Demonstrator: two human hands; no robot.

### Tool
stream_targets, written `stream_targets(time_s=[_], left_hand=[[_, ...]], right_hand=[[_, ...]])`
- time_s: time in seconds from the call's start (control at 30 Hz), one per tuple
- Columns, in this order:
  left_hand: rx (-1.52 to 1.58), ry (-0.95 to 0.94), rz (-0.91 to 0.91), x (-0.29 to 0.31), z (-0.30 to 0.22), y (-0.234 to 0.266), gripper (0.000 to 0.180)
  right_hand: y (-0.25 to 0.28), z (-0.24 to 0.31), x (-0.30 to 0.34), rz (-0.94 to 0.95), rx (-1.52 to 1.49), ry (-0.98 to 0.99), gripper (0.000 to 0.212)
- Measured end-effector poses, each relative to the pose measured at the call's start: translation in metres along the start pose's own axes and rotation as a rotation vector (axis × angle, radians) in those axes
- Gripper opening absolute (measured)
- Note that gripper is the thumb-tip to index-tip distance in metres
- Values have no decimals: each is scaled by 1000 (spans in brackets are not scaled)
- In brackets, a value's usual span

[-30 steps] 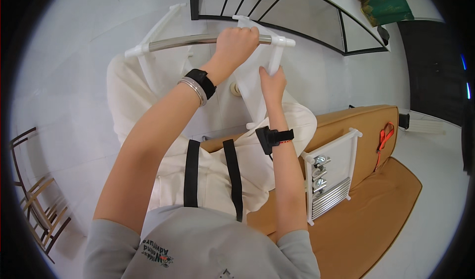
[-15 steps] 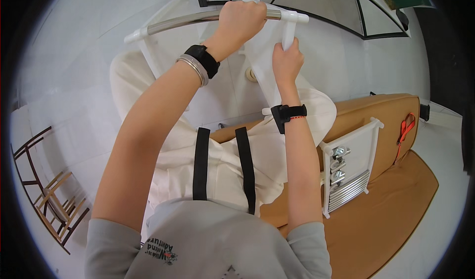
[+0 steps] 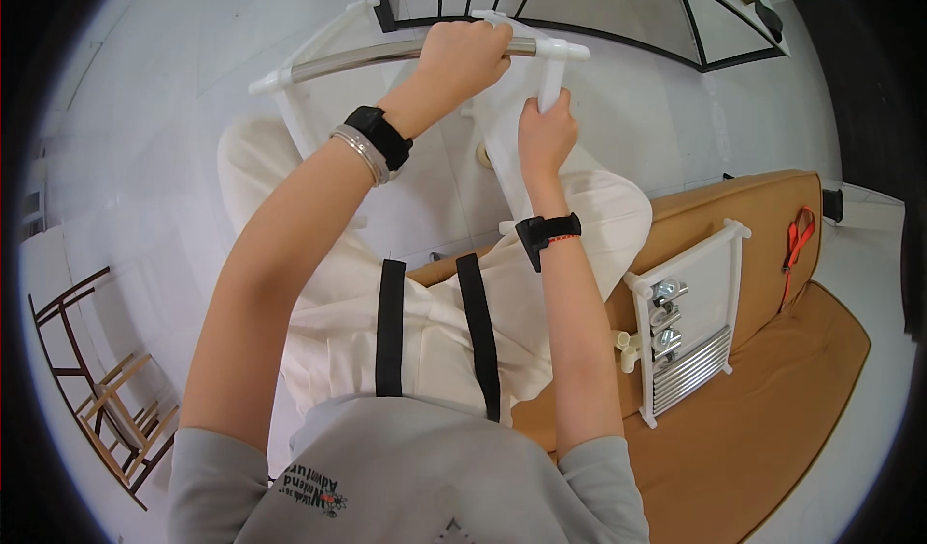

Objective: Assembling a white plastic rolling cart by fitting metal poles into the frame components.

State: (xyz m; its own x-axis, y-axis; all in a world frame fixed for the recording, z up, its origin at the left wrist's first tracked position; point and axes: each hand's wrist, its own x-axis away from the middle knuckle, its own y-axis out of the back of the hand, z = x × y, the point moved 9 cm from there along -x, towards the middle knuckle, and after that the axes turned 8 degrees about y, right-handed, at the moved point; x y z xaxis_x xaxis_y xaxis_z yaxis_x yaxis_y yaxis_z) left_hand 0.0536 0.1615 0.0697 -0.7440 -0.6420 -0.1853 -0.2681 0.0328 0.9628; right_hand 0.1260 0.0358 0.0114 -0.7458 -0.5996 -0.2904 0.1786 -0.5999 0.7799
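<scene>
A: Which way did the rail lie?

B: From the head camera, the rail [image 3: 386, 55] ran left to right, out in front of me at arm's length and above my lap. Its long axis ran across the view and bowed a little. It was a shiny metal tube with white plastic joints at both ends. A white post [image 3: 550, 81] dropped down from the right joint.

A: And your hands?

B: My left hand [image 3: 463, 56] was wrapped shut around the rail near its right end. My right hand [image 3: 544, 134] was closed on the post just below that joint, fingers curled round it.

A: Any packs or labels about?

B: No package that I could make out. A white frame [image 3: 688, 324] lay on the tan bench [image 3: 772, 428] to my right, tilted, with short metal tubes and small white fittings lying in it. Red-handled scissors [image 3: 797, 235] lay further back on the bench, well apart from the frame. My grey shirt carried a small printed patch low at the left.

A: How did the rail look?

B: Clean and glossy, the white parts matt. More white rods of the same frame showed beyond my hands.
</scene>
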Motion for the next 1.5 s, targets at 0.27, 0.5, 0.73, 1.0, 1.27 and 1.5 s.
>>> stream_targets(time_s=[0.27, 0.5, 0.73, 1.0, 1.27, 1.5], left_hand=[[83, -159, -145, 45, 31, 68, 43], [57, 216, 154, 129, 148, 78, 46], [295, 311, 158, 156, 166, 68, 36], [336, 285, 53, 158, 156, 60, 38], [266, 370, 163, 171, 167, 49, 43], [295, 359, 192, 185, 180, 47, 38]], right_hand=[[9, -19, -7, 3, 13, 29, 21], [12, -20, -16, 44, 6, 55, 24], [64, 30, 15, -173, 13, 302, 31], [-7, 221, 61, 526, 45, 1071, 38], [-98, 245, 81, 1002, 173, 997, 22], [-128, 229, 105, 1414, 217, 714, 27]])
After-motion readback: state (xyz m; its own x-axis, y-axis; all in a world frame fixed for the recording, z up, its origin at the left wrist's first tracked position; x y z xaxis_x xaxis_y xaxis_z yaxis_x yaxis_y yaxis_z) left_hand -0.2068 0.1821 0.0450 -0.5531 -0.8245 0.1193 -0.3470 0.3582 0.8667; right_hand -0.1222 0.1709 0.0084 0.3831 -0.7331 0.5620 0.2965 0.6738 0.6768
